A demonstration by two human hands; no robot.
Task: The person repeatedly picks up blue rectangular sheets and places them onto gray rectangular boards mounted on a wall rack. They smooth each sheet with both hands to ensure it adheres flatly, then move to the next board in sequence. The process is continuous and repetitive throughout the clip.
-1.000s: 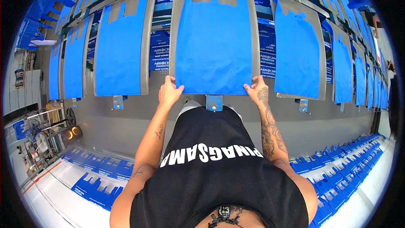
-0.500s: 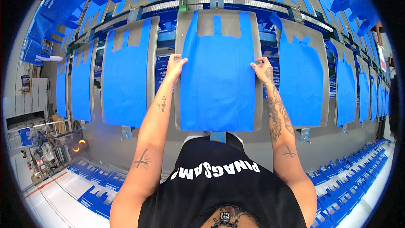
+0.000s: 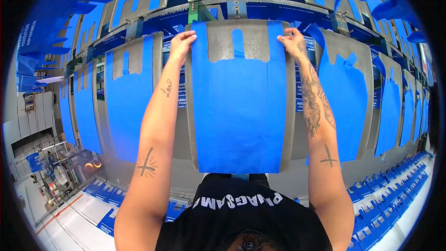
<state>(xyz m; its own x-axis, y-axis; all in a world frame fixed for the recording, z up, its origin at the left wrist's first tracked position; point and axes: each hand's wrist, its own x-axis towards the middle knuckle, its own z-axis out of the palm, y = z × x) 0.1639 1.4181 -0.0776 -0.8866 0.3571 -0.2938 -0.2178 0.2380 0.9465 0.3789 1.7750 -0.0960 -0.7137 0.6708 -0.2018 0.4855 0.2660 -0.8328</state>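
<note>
Both arms reach up to a blue bag (image 3: pixel 239 107) that hangs flat over a grey metal plate (image 3: pixel 290 111) straight ahead. The left hand (image 3: pixel 182 42) closes its grip on the bag's upper left strap, fingers pinched over the top corner. The right hand (image 3: pixel 292 42) does the same on the upper right strap, fingers curled over the edge. The bag covers most of the plate from the straps down to a straight bottom edge just above the person's black shirt (image 3: pixel 241 214); the plate shows as a grey margin at both sides and in the cut-out between the straps.

To the left hangs another blue bag (image 3: pixel 130 107) on its own grey plate, and to the right a crumpled blue bag (image 3: pixel 346 97) sits unevenly on a third plate, one strap folded over. More plates with blue bags run on in a curved row to both sides and above. Stacks of blue bags (image 3: pixel 385 195) lie along a white surface at the lower right.
</note>
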